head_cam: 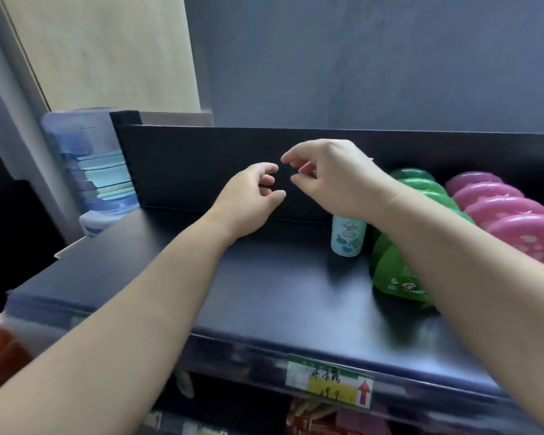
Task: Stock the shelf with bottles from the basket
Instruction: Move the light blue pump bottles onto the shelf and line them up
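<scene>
- Black laminate shelf (264,287) carries the stock, with a long bare stretch across its left and middle. I judge that this stretch is where the bottles are meant to go.
- One pale blue bottle (347,237) stands upright on the shelf, close to the back panel (201,164) and just beside the green refill pouches (399,271). Its top is hidden behind the right wrist. Set that far back, it seems to start a row from the rear, leaving the front free for more.
- Right hand (333,177) hovers above the bottle without touching it. Its fingers (291,158) are loosely curled and slightly apart, clamped on nothing I can see.
- Left hand (248,199) hangs just beside it, fingers (264,168) likewise loosely curled with gaps between them, holding nothing. Both hands are clear of the shelf surface, which reads as a pause between bottles, not a grip.
- Pink pouches (509,215) lean in a file to the right of the green ones, so each product keeps its own lane. The bottle's lane begins left of the green.
- Price label (333,384) with a red arrow sits on the shelf's front lip, below the bare stretch.
- Basket is not clearly in view. An orange blur (0,350) at the lower left may be it, but I cannot tell. Most of the stocking looks yet to be done.
</scene>
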{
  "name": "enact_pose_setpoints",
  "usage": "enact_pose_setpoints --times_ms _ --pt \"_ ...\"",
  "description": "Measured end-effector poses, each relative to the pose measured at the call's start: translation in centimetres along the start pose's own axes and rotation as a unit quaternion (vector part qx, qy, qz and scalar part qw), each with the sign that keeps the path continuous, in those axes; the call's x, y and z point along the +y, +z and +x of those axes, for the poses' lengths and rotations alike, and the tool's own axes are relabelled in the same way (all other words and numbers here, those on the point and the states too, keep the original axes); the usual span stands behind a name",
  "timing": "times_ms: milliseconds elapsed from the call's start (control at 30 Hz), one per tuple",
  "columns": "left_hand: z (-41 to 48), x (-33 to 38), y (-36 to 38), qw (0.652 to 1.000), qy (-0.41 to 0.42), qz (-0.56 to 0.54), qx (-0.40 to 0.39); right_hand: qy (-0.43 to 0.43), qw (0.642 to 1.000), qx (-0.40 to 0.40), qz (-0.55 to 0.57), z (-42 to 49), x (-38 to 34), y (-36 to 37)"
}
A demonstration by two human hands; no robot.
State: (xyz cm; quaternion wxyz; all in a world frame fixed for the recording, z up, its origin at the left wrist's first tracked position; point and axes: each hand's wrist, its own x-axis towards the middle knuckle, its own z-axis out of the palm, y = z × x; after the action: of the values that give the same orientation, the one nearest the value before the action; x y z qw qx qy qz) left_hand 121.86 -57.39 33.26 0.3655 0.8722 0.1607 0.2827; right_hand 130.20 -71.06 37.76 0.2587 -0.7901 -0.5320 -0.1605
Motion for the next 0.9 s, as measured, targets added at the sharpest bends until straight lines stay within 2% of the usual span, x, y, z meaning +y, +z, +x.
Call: enact_pose_setpoints --times_ms 133,200,300,533,767,900 --pt "-7.2 -5.5 -6.8 0.995 -0.003 0.025 0.1 -0.093 0.985 -0.136 0.055 -1.7 -7.1 4.4" --pt "-11.2 -8.6 -9.5 0.99 -0.028 0.057 0.122 -0.134 0.97 -0.197 0.048 -2.5 -10.5 6.9" --pt "-17.5 -13.1 -12.8 0.979 -0.061 0.141 0.134 -0.182 0.952 -0.242 0.052 -3.7 -15.7 10.8" --pt "-32.0 -22.5 -18.0 0.949 -0.191 0.232 0.095 -0.235 0.91 -0.336 0.059 -7.4 -25.5 21.3" --pt "-42.5 -29.8 -18.7 0.916 -0.317 0.246 0.014 -0.231 0.874 -0.426 0.028 -13.2 -30.9 32.3" --pt "-46.8 -33.3 -17.4 0.898 -0.377 0.218 -0.061 -0.216 0.855 -0.472 -0.005 -16.1 -32.0 37.2"
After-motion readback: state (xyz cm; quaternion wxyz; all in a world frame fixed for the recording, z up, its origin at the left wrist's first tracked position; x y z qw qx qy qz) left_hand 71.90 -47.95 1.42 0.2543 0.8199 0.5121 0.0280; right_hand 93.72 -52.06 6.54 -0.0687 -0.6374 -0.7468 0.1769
